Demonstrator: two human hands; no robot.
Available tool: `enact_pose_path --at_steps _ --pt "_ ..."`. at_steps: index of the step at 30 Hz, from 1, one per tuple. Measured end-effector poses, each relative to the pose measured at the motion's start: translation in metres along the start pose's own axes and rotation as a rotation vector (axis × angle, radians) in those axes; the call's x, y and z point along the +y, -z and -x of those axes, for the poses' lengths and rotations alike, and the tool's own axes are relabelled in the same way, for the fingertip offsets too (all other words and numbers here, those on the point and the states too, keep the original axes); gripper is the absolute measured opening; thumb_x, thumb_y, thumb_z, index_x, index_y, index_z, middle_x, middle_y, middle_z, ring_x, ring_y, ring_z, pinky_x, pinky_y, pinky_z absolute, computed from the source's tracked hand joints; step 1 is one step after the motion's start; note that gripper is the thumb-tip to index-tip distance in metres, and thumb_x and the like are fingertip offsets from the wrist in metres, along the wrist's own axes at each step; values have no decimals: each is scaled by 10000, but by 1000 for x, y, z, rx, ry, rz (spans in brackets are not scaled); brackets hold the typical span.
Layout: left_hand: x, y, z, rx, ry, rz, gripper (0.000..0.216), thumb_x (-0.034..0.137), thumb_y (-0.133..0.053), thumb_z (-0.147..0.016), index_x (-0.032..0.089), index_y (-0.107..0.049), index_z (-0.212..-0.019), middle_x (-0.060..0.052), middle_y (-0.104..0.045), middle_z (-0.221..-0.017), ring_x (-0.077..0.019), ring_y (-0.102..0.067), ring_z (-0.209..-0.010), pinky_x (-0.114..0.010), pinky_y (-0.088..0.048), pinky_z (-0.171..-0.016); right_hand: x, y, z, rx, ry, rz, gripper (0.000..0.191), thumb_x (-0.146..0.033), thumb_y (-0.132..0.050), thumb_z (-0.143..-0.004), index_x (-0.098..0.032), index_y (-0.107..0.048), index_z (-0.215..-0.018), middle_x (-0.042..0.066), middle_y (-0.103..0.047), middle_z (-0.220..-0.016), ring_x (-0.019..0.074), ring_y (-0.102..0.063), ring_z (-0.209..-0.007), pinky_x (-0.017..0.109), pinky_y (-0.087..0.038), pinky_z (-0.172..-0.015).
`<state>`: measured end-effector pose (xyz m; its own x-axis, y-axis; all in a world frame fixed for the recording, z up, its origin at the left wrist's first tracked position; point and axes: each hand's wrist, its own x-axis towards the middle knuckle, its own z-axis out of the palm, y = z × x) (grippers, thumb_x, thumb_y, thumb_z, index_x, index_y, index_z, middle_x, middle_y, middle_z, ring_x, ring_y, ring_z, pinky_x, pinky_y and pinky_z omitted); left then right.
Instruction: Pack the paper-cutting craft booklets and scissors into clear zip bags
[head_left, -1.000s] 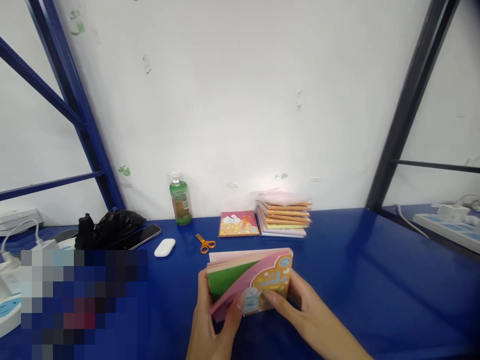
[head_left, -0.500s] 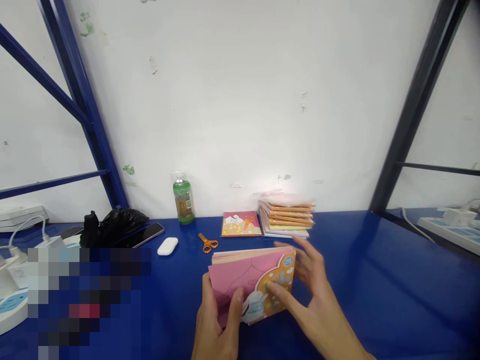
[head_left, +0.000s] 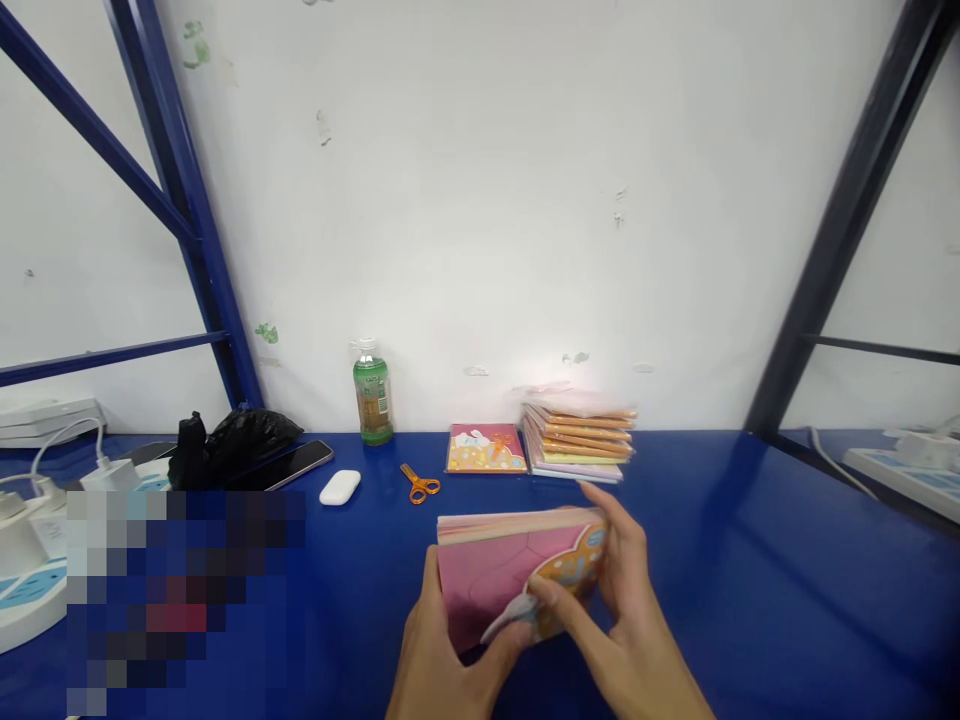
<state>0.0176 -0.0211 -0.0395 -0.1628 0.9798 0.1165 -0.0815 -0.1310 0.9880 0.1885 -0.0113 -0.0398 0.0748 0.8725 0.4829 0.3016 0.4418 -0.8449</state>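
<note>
Paper pad (head_left: 517,570) sits low centre of the blue worktop (head_left: 750,560), raised off it in both hands. Left hand (head_left: 439,665) has its grip clamped on the pad's left edge; right hand (head_left: 622,620) is clamped on its right end. Orange scissors (head_left: 418,483) lie at 11 o'clock from the pad, a stack of pads (head_left: 579,440) at 1 o'clock.

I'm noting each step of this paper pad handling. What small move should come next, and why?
Probably lift the cover further with the right hand. The left hand grips the pad at its left edge, the cover is only bent up at the right corner, and the coloured sheets beneath stay mostly hidden.
</note>
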Motion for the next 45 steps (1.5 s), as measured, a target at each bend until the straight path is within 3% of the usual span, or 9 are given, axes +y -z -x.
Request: enact_pose_path --at_steps 4,14,19,21,24,27,30,38,45 --pt "4 5 -6 -47 1 -41 426 380 -828 -719 171 -697 -1066 -117 -811 -1077 -338 -751 -1027 -408 -586 -922 -10 -6 11 1 -84 -48 794 -561 -654 -909 -342 -255 -1558 108 -622 -1349 287 -696 -1105 466 -555 -996" --pt "0 9 -13 -70 49 85 556 435 -869 -686 119 -747 -1126 -140 -823 -1043 -368 -758 -980 -447 -615 -857 -39 23 -31 -256 -111 -86 517 -620 -287 -1043 -307 -540 -1367 41 -700 -1271 273 -619 -1248 394 -513 -1031" --pt "25 12 -31 -135 -67 20 483 427 -830 -739 102 -737 -1084 -162 -815 -1063 -378 -754 -1013 -449 -619 -860 -39 39 -88 -235 163 148 586 -529 -191 -1082 -225 -687 -1148 83 -757 -1138 262 -706 -1065 380 -559 -928" --pt "41 17 -42 -57 -133 -17 487 416 -835 -736 108 -725 -1097 -145 -819 -1051 -361 -755 -1021 -435 -609 -893 -34 51 -122 -100 364 498 555 -450 -175 -1096 -224 -681 -1120 73 -771 -1053 232 -724 -986 354 -562 -887" --pt "63 33 -54 49 -155 -27 503 418 -836 -746 114 -703 -1123 -139 -806 -1117 -340 -749 -1051 -409 -600 -916 -18 68 -168 12 452 701 384 -463 -482 -1014 -191 -661 -1216 154 -712 -1262 343 -628 -1186 484 -484 -982" --pt "77 54 -57 123 -117 4 586 447 -845 -743 112 -678 -1193 -153 -794 -1159 -351 -746 -1070 -417 -614 -887 1 77 -187 -15 562 835 197 -322 -625 -932 -192 -739 -1027 154 -783 -1062 343 -686 -1038 505 -466 -965" --pt "87 72 -54 146 -45 84 677 418 -889 -703 123 -655 -1266 -146 -798 -1156 -345 -760 -1041 -417 -629 -867 11 74 -177 -10 706 878 225 -156 -521 -971 -211 -738 -952 95 -801 -898 274 -712 -870 473 -479 -929" --pt "107 78 -40 72 89 239 720 280 -904 -691 146 -617 -1338 -130 -823 -1065 -312 -797 -902 -352 -661 -743 14 27 -121 -82 1193 799 328 -42 -447 -1004 -209 -717 -1086 69 -789 -1137 226 -689 -1123 455 -443 -1061" --pt "75 74 -58 40 -61 -171 605 466 -851 -693 126 -679 -1164 -149 -804 -1111 -369 -766 -983 -434 -632 -812 16 2 -95 -99 1420 637 166 -126 -589 -1002 -198 -738 -989 37 -818 -1045 171 -711 -1059 402 -418 -1104"
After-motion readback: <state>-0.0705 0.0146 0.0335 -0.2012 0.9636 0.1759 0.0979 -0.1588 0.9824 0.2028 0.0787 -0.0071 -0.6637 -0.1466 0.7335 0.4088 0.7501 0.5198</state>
